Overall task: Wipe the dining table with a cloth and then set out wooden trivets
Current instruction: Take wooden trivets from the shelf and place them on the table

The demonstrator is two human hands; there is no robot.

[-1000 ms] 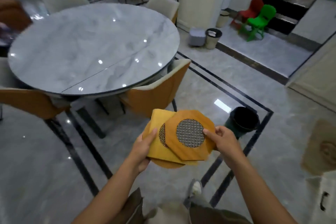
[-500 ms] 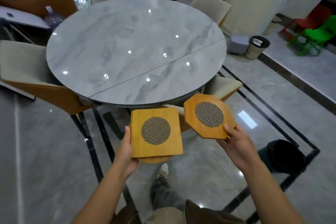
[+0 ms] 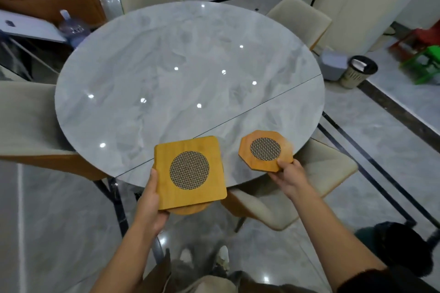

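Square yellow wooden trivet with a round metal-mesh centre (image 3: 190,171) is gripped by the left hand (image 3: 150,200). The thumb is laid along its left edge and the fingers are curled underneath, mostly hidden. A darker rounded wooden trivet (image 3: 188,210) is stacked under it, and only its near rim is seen. This pair is held level over the near edge of the round grey marble-look dining table (image 3: 185,66), half over the top and half off it.

Octagonal orange-brown wooden trivet with a mesh centre (image 3: 265,150) is pinched at its near corner by the right hand (image 3: 291,176), thumb on top and fingers below. It is placed over the table's near right edge, just past the seam line. Contact with the top cannot be told, and its right side is blurred.

Compared with half a second ago, both trivets are moved forward from in front of the table edge to over it. The hands are spread further apart, and the table is seen closer. A beige chair with an orange back (image 3: 321,173) is tucked under the near right edge.
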